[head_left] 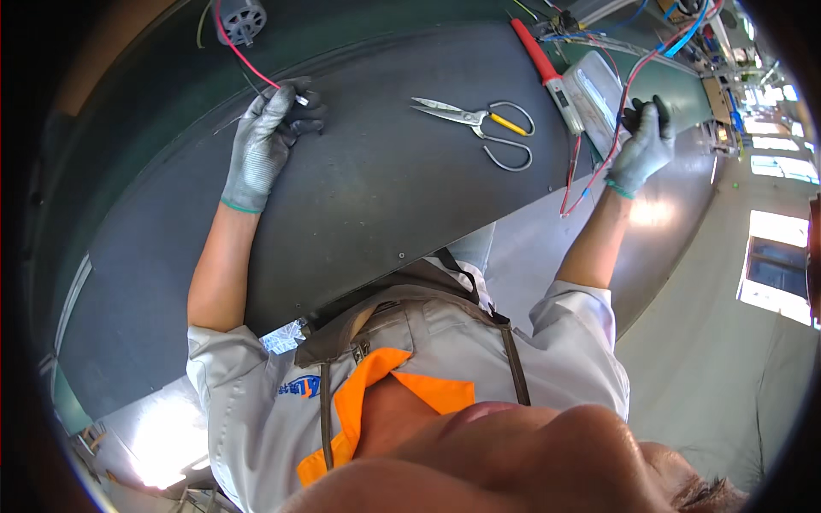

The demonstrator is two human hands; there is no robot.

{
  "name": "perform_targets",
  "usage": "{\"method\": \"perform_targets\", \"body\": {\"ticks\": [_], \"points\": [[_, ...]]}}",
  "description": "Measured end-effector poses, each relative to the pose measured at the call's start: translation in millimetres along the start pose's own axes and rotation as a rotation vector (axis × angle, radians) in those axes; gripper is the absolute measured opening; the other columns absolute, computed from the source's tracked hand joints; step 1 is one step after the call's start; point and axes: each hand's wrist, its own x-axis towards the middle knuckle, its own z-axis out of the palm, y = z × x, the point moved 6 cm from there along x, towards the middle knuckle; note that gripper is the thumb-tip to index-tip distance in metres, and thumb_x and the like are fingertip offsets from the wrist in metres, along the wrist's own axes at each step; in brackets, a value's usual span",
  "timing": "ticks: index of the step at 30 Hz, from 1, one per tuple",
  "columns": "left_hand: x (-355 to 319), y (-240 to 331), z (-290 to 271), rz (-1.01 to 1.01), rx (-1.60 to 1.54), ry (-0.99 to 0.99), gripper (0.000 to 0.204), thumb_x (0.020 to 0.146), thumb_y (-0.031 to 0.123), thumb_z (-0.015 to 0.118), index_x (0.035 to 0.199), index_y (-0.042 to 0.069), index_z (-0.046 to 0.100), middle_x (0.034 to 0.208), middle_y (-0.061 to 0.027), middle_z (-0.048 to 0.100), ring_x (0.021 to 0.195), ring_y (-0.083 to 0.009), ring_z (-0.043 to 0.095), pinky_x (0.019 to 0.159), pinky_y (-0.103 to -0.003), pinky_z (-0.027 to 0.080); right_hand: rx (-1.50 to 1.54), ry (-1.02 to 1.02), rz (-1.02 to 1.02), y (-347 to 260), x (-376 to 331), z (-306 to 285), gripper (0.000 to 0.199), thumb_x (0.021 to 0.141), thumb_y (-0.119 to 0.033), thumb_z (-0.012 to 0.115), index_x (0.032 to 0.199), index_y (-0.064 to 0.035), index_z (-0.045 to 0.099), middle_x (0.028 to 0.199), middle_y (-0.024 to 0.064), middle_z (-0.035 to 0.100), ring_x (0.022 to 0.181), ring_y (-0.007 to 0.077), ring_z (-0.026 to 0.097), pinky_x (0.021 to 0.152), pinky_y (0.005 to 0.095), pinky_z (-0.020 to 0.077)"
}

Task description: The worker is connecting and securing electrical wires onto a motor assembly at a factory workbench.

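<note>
My left hand [267, 137], in a grey glove with dark fingertips, is closed on a red wire [244, 56] near the wire's small white end. The wire runs up to a round grey motor [242, 20] at the far left. At the right, my right hand [643, 147], gloved alike, has its fingers curled beside a clear plastic box [593, 94]. Whatever those fingers may hold is too small to make out. Scissors [475, 120] with a yellow sleeve on one handle lie spread between my hands. Nearer the box lies a red and white pen-shaped tool [547, 73].
A red and blue cable [626, 94] hangs from the upper right and loops past the box to the tool. Loose coloured wires [564, 34] gather at the far edge. The dark tabletop [359, 197] has its near edge at my apron.
</note>
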Motion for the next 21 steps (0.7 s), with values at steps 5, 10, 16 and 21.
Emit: {"method": "perform_targets", "body": {"ticks": [5,10,16,21], "points": [[-5,-2,-4,0.011,0.018,-0.002,0.043,0.103,0.031,0.057,0.130,-0.003,0.057,0.106,-0.0101,0.066,0.098,-0.0238,0.067,0.084,-0.037,0.055,-0.098,-0.336,-0.012,8,57,70,0.049,0.092,-0.012,0.072,0.134,0.0064,0.053,0.089,0.0112,0.073,0.069,0.0142,0.069,0.060,0.0239,0.0543],[-18,3,-11,0.047,-0.031,0.028,0.040,0.103,0.028,0.057,0.129,-0.003,0.057,0.104,-0.0099,0.066,0.099,-0.0248,0.068,0.083,-0.039,0.056,-0.096,-0.697,0.211,47,107,142,0.019,0.094,-0.021,0.070,0.099,-0.0028,0.072,0.082,0.0041,0.072,0.062,0.0112,0.065,0.057,0.0256,0.0501],[3,4,-2,0.025,-0.104,0.050,0.035,0.101,0.026,0.061,0.123,-0.002,0.063,0.103,-0.0114,0.069,0.094,-0.0230,0.069,0.080,-0.038,0.058,-0.143,-1.191,0.344,-65,-103,170,0.034,0.089,-0.031,0.071,0.104,-0.0008,0.072,0.075,0.0066,0.070,0.059,0.0101,0.061,0.053,0.0226,0.0450],[-3,11,-10,0.078,-0.073,0.121,0.033,0.100,0.025,0.062,0.118,-0.003,0.065,0.099,-0.0147,0.072,0.092,-0.0244,0.072,0.080,-0.035,0.059,0.134,-1.591,0.800,-24,-239,210,0.043,0.089,-0.029,0.074,0.114,0.0046,0.065,0.082,0.0112,0.073,0.058,0.0162,0.067,0.049,0.0249,0.0485]]}}
